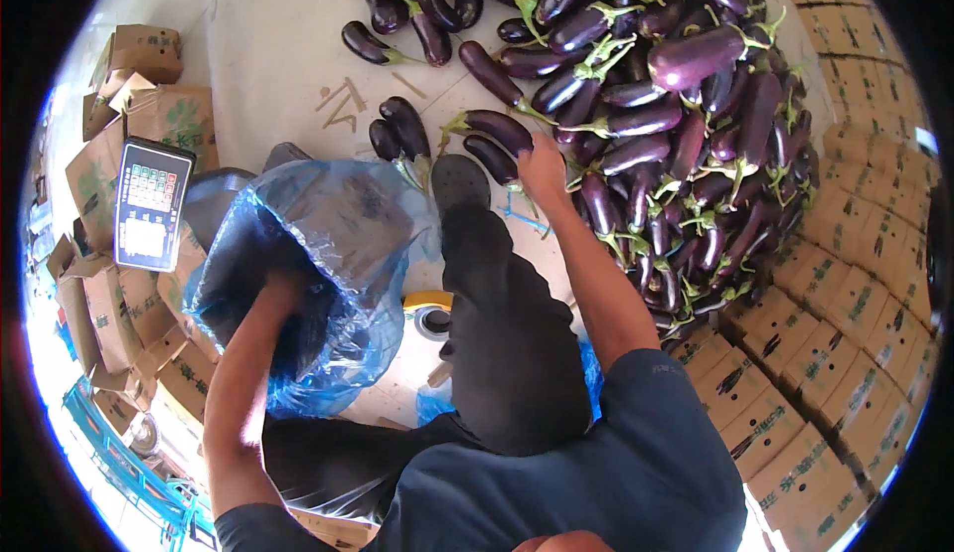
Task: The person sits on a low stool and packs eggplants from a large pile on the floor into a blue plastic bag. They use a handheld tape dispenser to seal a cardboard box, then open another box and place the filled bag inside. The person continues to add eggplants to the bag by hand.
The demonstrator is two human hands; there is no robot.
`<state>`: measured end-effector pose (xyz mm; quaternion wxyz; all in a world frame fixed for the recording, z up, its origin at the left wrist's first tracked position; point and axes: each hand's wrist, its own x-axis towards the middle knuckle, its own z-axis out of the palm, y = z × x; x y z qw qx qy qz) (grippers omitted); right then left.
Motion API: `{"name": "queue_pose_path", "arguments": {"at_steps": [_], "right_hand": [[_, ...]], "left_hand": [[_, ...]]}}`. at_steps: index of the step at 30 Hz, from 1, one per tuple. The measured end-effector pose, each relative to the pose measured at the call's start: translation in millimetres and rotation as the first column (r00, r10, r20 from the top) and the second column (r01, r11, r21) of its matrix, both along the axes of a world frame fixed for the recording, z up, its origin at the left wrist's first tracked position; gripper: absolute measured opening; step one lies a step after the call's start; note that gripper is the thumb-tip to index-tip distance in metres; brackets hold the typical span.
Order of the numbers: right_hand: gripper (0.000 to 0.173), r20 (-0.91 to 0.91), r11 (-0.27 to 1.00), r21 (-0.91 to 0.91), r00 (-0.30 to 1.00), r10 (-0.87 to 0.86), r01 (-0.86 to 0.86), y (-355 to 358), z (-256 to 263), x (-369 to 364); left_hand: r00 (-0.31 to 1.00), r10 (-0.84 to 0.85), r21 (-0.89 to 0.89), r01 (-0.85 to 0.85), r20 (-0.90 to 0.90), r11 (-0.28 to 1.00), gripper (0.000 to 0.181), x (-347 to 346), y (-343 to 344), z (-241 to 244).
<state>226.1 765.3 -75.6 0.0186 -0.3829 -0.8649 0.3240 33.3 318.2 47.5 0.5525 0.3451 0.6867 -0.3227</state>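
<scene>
My right hand (542, 170) is closed around the blunt end of a dark purple eggplant (498, 127), whose green stem points left. Just below it lies a second eggplant (489, 158), close to my fingers. My left hand (287, 287) reaches into the mouth of a blue plastic bag (373, 328). Shadow inside the bag hides its fingers and whatever they touch. Two eggplants (406, 129) rest on the floor between the bag and my shoe (460, 181).
A large heap of eggplants (633, 127) covers the right side of the floor. Stacked cartons (842, 254) line the far right. On the left stand a scale's keypad display (154, 205) and opened cardboard boxes (112, 313). A tape roll (434, 321) sits beside my leg.
</scene>
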Motion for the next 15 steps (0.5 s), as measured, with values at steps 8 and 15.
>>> {"name": "queue_pose_path", "arguments": {"at_steps": [8, 15], "right_hand": [[0.05, -0.024, 0.891, -0.452, 0.998, -0.059, 0.042, 19, 24, -53], [0.043, -0.277, 0.451, -0.89, 0.871, -0.406, -0.072, 19, 169, -20]], "left_hand": [[0.947, 0.313, 0.145, -0.301, -0.072, 0.943, 0.033, 4, 53, 84], [0.527, 0.748, 0.761, -0.648, 0.403, 0.046, 0.04, 36, 73, 231]]}}
